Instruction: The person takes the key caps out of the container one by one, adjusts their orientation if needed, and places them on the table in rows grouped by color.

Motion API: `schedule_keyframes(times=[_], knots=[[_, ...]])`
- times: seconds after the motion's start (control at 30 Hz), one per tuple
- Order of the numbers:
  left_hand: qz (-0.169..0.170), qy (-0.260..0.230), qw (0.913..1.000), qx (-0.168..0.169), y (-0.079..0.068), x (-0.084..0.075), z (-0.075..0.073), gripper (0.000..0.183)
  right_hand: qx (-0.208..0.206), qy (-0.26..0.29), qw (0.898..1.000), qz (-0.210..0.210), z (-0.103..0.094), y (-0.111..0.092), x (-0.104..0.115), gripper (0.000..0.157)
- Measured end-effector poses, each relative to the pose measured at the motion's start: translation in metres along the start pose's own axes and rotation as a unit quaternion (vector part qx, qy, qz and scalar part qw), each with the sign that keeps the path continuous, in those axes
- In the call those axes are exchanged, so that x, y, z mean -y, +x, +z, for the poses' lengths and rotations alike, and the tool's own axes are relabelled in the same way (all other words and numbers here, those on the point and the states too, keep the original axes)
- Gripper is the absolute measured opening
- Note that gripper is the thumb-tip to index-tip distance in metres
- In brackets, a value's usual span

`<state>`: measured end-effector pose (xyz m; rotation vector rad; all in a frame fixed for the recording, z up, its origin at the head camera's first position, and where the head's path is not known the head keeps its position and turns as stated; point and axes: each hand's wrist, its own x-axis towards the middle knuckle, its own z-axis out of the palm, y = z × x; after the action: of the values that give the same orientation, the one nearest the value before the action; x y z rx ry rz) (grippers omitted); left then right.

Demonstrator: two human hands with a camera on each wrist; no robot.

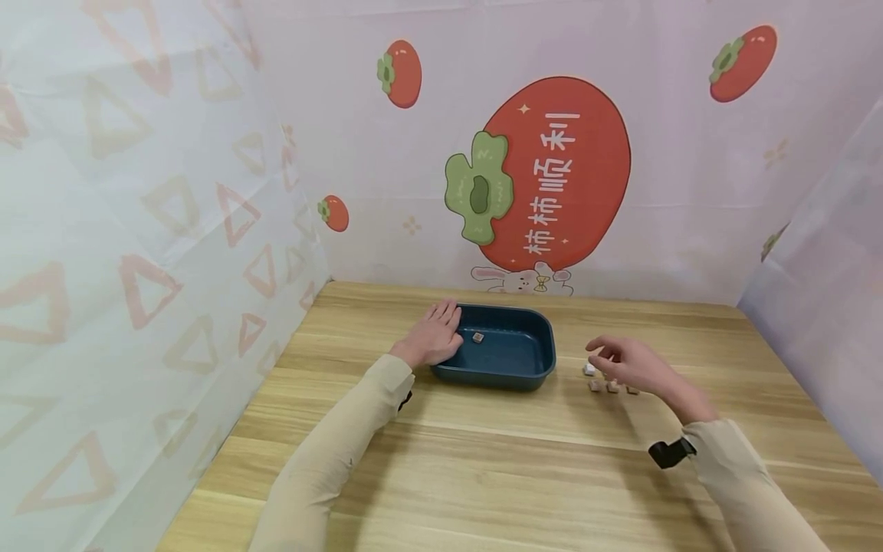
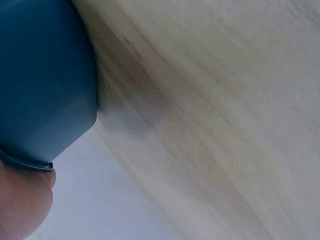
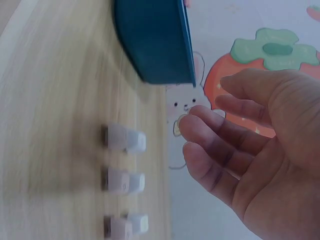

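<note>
A dark blue rectangular basin (image 1: 493, 379) stands on the table, with one small brownish cube (image 1: 478, 337) lying inside. My left hand (image 1: 433, 337) rests across the basin's left rim, fingers extended; the left wrist view shows only a rounded part of that hand (image 2: 22, 202) at the rim. To the right of the basin, my right hand (image 1: 631, 364) hovers over several small cubes (image 1: 612, 387). The right wrist view shows its fingers loosely bent with nothing between them, while the blurred cubes (image 3: 118, 180) stand below in two rows. One whitish cube (image 1: 589, 369) shows beneath the fingertips.
The wood-grain table (image 1: 483, 475) extends in front of both arms. A printed cloth backdrop (image 1: 386, 153) rises behind it, and patterned cloth walls close off the left (image 1: 138, 268) and right (image 1: 828, 268) sides.
</note>
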<state>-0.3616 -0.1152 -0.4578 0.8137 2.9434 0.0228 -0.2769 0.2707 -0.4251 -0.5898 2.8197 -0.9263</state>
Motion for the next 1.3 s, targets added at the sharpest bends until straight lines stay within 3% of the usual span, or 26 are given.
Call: schedule_keyframes(times=[0.3, 0.6, 1.3], knots=[[-0.001, 0.0, 1.0, -0.004, 0.001, 0.001, 0.003, 0.064, -0.007, 0.003, 1.0, -0.021, 0.007, 0.015, 0.012, 0.034], [-0.001, 0.004, 1.0, 0.001, 0.0, -0.001, 0.001, 0.064, -0.002, 0.02, 1.0, 0.004, 0.015, 0.029, 0.035, 0.038], [0.001, 0.006, 1.0, -0.003, 0.0, -0.001, 0.0, 0.064, 0.001, 0.009, 0.999, -0.042, 0.042, 0.071, 0.064, 0.038]])
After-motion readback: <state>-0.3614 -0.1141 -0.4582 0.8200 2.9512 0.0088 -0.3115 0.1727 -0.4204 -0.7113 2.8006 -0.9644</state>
